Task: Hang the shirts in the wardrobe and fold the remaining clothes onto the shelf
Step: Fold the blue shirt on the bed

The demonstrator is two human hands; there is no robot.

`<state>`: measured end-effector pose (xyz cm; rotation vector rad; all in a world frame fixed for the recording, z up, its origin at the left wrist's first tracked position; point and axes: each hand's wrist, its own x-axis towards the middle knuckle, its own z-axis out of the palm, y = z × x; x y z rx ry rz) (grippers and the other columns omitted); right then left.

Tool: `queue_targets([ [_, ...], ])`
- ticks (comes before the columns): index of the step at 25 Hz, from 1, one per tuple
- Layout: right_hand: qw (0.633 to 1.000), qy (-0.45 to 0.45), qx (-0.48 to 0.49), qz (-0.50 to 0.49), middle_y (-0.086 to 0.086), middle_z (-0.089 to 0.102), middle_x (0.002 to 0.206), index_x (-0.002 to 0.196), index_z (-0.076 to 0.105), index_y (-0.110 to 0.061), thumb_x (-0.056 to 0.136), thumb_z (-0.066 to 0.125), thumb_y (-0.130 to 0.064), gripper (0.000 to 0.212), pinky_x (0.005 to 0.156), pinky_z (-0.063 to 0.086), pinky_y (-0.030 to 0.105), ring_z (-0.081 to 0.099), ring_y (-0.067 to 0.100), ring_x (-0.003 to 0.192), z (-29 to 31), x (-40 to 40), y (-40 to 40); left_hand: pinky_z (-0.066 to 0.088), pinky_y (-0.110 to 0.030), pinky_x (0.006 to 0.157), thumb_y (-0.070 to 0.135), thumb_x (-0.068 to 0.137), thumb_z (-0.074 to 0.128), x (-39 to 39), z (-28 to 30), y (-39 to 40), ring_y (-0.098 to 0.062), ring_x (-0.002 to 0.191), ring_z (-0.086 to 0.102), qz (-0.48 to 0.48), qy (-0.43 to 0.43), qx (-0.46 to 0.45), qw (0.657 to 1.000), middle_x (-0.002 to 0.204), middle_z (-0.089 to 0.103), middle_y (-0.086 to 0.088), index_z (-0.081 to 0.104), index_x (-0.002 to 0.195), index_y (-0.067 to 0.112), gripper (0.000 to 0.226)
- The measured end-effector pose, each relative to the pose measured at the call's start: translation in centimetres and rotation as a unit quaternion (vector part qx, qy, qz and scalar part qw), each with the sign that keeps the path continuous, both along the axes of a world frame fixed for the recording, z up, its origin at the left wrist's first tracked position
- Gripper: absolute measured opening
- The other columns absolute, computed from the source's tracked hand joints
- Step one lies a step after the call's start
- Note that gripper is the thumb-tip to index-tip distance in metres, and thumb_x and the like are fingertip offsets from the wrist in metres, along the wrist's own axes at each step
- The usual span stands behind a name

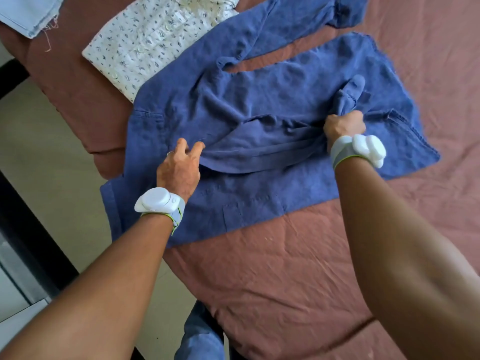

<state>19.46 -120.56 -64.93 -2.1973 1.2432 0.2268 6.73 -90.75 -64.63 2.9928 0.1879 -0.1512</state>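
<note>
The blue shirt (259, 100) lies spread and creased across the bed (285, 268), its sleeves reaching away from the fingers. The left hand (179, 168) has its fingers (193, 149) curled, pinching a fold of the shirt's middle. The right hand (344, 126) is fisted, knuckles up, fingers clamped round a bunched ridge of cloth that rises just past them. Both forearms reach down, each with a white wrist device (158, 201). Beyond the left fingers lies a folded white patterned shirt (145, 45), then pale blue jeans (28, 14). A rust-brown sheet covers the bed; beige floor (52, 152) lies left.
</note>
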Motion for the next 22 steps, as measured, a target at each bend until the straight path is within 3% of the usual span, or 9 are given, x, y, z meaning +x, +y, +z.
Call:
queue_targets([
  [3,0.968,-0.214,0.073,-0.112,0.007,0.063,0.1,0.093,0.057,-0.014,0.079,0.063,-0.034,0.025,0.093,0.044,0.038,0.06,0.028,0.099,0.5,-0.7,-1.7,0.051,-0.052,0.065,-0.005,0.072,0.052,-0.7,0.9,0.5,-0.046,0.078,0.057,0.038,0.001,-0.105,0.994,0.108,0.049,-0.018,0.055,0.126,0.017,0.059],
  [6,0.922,-0.357,0.095,-0.12,-0.001,0.058,0.099,0.101,0.047,-0.013,0.084,0.06,-0.03,0.028,0.081,0.042,0.018,0.051,0.011,0.086,1.2,-3.8,-3.5,0.055,-0.051,0.067,0.015,0.07,0.056,-3.6,1.8,-0.3,-0.045,0.082,0.062,-0.092,0.076,-0.1,0.988,0.108,0.055,-0.009,0.044,0.133,0.032,0.067],
  [8,0.908,-0.358,0.137,-0.17,-0.001,0.055,0.1,0.111,0.041,-0.013,0.083,0.061,-0.025,0.036,0.076,0.041,0.012,0.05,0.01,0.084,-0.2,-6.9,-4.8,0.056,-0.045,0.07,0.035,0.071,0.047,-5.3,2.3,-1.1,-0.037,0.087,0.065,-0.156,0.162,-0.089,0.97,0.104,0.065,0.001,0.042,0.132,0.039,0.062],
  [11,0.889,-0.293,0.244,-0.254,-0.001,0.051,0.089,0.113,0.035,-0.02,0.081,0.066,-0.026,0.045,0.067,0.046,0.027,0.052,0.012,0.071,-2.2,-9.4,-6.6,0.052,-0.033,0.066,0.06,0.076,0.036,-5.8,1.9,-2.0,-0.027,0.081,0.067,-0.136,0.166,-0.137,0.967,0.073,0.065,0.007,0.063,0.103,0.032,0.047],
  [13,0.873,-0.272,0.303,-0.268,0.004,0.059,0.106,0.113,0.037,-0.024,0.08,0.071,-0.025,0.047,0.068,0.052,0.034,0.062,0.018,0.084,-2.8,-9.2,-7.6,0.049,-0.033,0.061,0.056,0.083,0.041,-4.2,0.9,-2.4,-0.029,0.071,0.064,-0.062,0.081,-0.189,0.977,0.062,0.057,0.005,0.065,0.08,0.02,0.043],
  [15,0.864,-0.281,0.32,-0.27,0.007,0.062,0.114,0.111,0.045,-0.019,0.08,0.074,-0.017,0.043,0.069,0.054,0.032,0.064,0.017,0.089,-2.7,-8.7,-8.4,0.051,-0.04,0.068,0.037,0.087,0.05,-1.5,-0.7,-2.7,-0.034,0.076,0.063,0.002,0.033,-0.211,0.977,0.076,0.064,-0.009,0.067,0.083,0.014,0.03],
  [17,0.861,-0.296,0.325,-0.256,0.002,0.069,0.089,0.096,0.058,-0.01,0.081,0.073,-0.008,0.021,0.065,0.054,0.025,0.064,0.01,0.075,-2.3,-7.7,-8.7,0.051,-0.039,0.081,0.023,0.087,0.059,1.6,-1.6,-3.2,-0.034,0.086,0.063,0.084,0.058,-0.242,0.965,0.091,0.066,-0.014,0.07,0.097,0.012,0.018],
  [19,0.849,-0.297,0.355,-0.252,-0.001,0.071,0.072,0.084,0.064,-0.009,0.08,0.075,-0.006,0.012,0.068,0.058,0.029,0.067,0.011,0.071,-1.7,-6.6,-9.0,0.048,-0.032,0.089,0.024,0.086,0.065,4.5,-1.8,-4.4,-0.026,0.092,0.063,0.142,0.104,-0.279,0.944,0.094,0.068,-0.01,0.069,0.105,0.014,0.022],
  [22,0.856,-0.282,0.361,-0.239,-0.001,0.072,0.073,0.085,0.066,-0.01,0.077,0.078,-0.008,0.014,0.08,0.059,0.036,0.067,0.015,0.075,-1.9,-6.1,-9.8,0.044,-0.024,0.077,0.029,0.083,0.072,7.0,-2.4,-6.2,-0.017,0.082,0.056,0.155,0.193,-0.297,0.922,0.081,0.063,-0.002,0.07,0.098,0.013,0.022],
])
